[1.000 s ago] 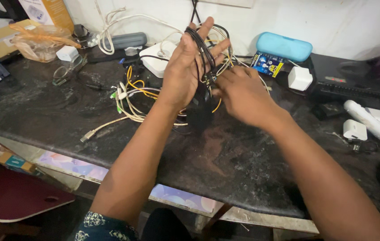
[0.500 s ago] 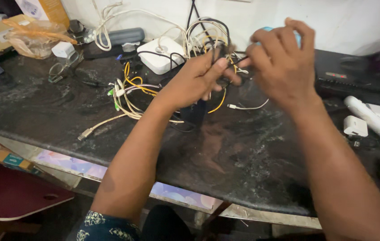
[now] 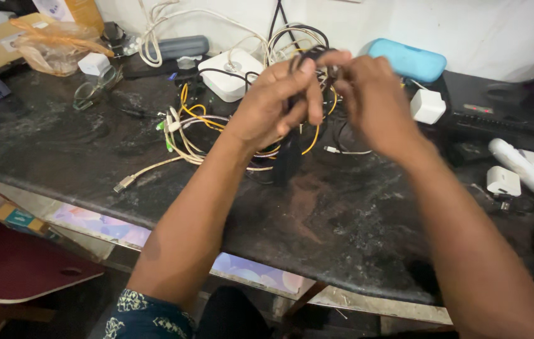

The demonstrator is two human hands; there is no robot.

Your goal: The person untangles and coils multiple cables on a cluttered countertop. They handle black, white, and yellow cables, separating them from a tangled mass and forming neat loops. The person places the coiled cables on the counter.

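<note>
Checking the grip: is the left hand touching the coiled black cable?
Touching. The head view shows the left hand with fingers closed around the coiled black cable, no gap between them.

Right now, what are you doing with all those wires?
A person stands at a dark stone counter and holds a bundle of black cable up between both hands. The left hand grips the bundle, and the right hand pinches it from the other side. Below them lies a tangle of yellow and white cables, beside a white box. A blue case sits by the wall, and a white charger lies to its right.
</note>
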